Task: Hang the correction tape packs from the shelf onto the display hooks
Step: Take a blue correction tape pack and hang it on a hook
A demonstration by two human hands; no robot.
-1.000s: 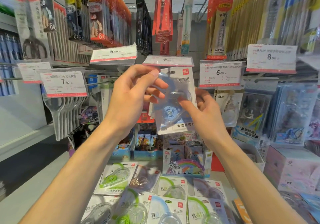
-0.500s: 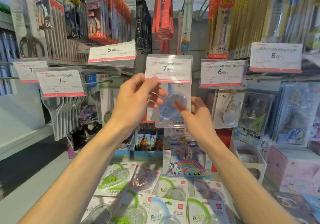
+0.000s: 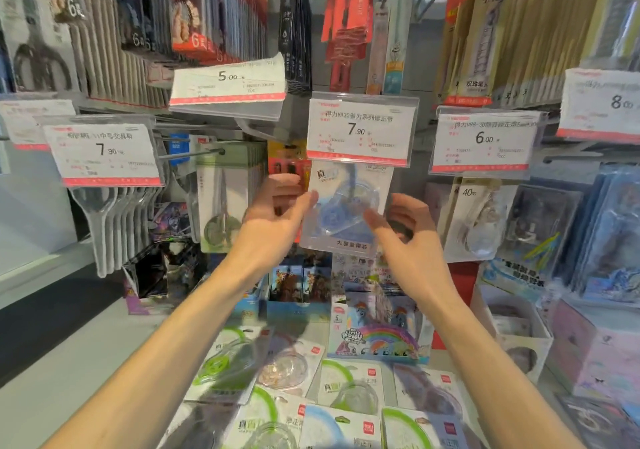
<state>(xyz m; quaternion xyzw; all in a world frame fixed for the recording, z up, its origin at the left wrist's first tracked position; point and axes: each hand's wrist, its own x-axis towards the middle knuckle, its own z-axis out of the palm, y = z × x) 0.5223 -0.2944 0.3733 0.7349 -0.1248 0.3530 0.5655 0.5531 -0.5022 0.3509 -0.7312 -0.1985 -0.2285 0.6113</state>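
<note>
At frame centre, a blue tape pack [image 3: 346, 209] hangs under the 7.90 price tag [image 3: 360, 129], its top hidden behind the tag. Both bare hands flank it with fingers loosely spread and curled, gripping nothing: the left hand [image 3: 273, 220] has its thumb tip at the pack's left edge, though contact cannot be told through the blur, while the right hand [image 3: 405, 233] sits just beside the pack's lower right corner.

Across the bottom of the frame, a pale shelf [image 3: 52, 393] carries loose tape packs [image 3: 346, 382], lying flat and overlapping, with green, blue and clear dispensers under plastic blisters. Behind them stands a rainbow-printed box [image 3: 377, 337] and small open display boxes [image 3: 298, 292] of upright card packets.

Rows of hooks fill the upper frame, hung with carded stationery. Scissors [image 3: 221, 206] hang at centre left, beside a row of clear magnifiers [image 3: 114, 220] under another 7.90 tag. At right, a 6.00 tag [image 3: 485, 143] fronts another hanging tape pack.
</note>
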